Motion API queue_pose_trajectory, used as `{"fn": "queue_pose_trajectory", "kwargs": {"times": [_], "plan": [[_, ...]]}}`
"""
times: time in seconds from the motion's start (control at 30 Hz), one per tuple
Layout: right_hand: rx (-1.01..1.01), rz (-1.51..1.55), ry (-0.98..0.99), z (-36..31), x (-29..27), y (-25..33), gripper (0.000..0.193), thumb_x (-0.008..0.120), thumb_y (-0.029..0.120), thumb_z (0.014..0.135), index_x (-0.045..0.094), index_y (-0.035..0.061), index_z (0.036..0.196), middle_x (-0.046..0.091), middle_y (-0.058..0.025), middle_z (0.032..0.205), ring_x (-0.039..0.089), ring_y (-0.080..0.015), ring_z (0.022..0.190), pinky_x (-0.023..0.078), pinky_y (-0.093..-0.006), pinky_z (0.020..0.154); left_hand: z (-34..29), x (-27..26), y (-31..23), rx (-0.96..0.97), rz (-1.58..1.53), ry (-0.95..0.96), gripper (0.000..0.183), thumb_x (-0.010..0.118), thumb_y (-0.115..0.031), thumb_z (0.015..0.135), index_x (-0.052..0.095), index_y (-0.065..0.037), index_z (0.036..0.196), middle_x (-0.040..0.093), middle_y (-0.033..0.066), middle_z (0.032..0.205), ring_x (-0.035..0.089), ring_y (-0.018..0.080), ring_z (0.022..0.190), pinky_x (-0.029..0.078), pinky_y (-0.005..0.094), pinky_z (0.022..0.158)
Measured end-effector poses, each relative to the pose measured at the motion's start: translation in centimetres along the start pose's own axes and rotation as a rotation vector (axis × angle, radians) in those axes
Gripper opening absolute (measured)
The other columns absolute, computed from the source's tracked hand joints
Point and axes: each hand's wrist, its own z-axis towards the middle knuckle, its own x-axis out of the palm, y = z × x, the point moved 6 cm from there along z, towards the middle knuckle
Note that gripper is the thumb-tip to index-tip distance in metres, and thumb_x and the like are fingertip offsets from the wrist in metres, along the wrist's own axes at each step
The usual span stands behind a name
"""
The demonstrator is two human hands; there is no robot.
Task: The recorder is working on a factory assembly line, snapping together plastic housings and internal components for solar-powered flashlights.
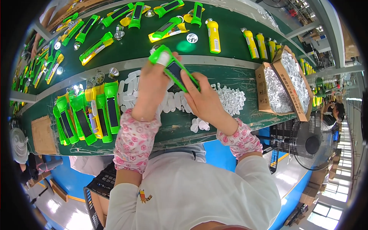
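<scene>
A green flashlight point(175, 72) with a dark solar panel is held over the bench, tilted, with its lamp end toward the upper left. My left hand point(152, 82) is closed around the lamp end, and a white patch shows on the flashlight beside its fingers. Lower down, my right hand point(206, 97) grips the handle end, its fingers across the panel. Beneath the hands lie flat white oval plastic pieces point(132, 86) and a heap of small white plastic parts point(232, 100). Several green flashlight bodies point(81, 115) rest side by side to the left of my left hand.
Beyond the bench ledge, a green conveyor belt point(226, 23) carries green and yellow shells, reflectors and a yellow flashlight point(213, 36). Cardboard boxes point(262, 90) of small white parts stand at right. A black fan point(309, 143) is past the bench's right front edge.
</scene>
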Motion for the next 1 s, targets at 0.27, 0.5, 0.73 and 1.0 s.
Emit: {"fn": "queue_pose_trajectory", "kwargs": {"times": [0.27,0.5,0.73,1.0], "plan": [[-0.118,0.097,-0.084,0.3,-0.7,-0.3,0.051,0.066,0.003,0.079,0.057,0.0112,0.128,0.054,-0.0124,0.121,0.051,-0.0310,0.103,0.043,-0.0371,0.087,-4.1,0.8,6.1,-0.667,-0.808,-0.178,0.030,0.047,-0.031,0.098,0.046,-0.006,0.116,0.055,0.0132,0.105,0.057,0.0279,0.099,0.046,0.0467,0.093],[0.106,0.031,0.264,-2.6,-0.2,-13.4,0.024,0.069,0.007,0.073,0.065,0.0092,0.096,0.059,-0.0089,0.087,0.059,-0.0290,0.087,0.047,-0.0405,0.076,0.3,-3.8,4.3,-0.423,-0.993,-0.067,0.034,0.054,-0.032,0.092,0.042,-0.006,0.111,0.052,0.0096,0.088,0.052,0.0195,0.076,0.048,0.0355,0.066],[-0.097,-0.160,0.497,-2.2,2.6,-12.3,0.014,0.063,0.006,0.074,0.057,0.0062,0.086,0.056,-0.0105,0.086,0.058,-0.0293,0.086,0.047,-0.0397,0.071,-1.2,0.7,4.9,-0.469,-0.947,0.016,0.039,0.044,-0.036,0.100,0.047,-0.001,0.118,0.058,0.0115,0.099,0.058,0.0230,0.096,0.049,0.0406,0.093],[-0.276,-0.262,0.542,-2.1,3.8,-10.6,0.022,0.062,0.007,0.072,0.057,0.0031,0.093,0.055,-0.0115,0.091,0.057,-0.0290,0.090,0.049,-0.0389,0.076,-1.9,2.0,4.1,-0.462,-0.603,0.086,0.047,0.045,-0.039,0.099,0.042,-0.003,0.129,0.056,0.0174,0.122,0.059,0.0272,0.109,0.048,0.0394,0.095]]}}
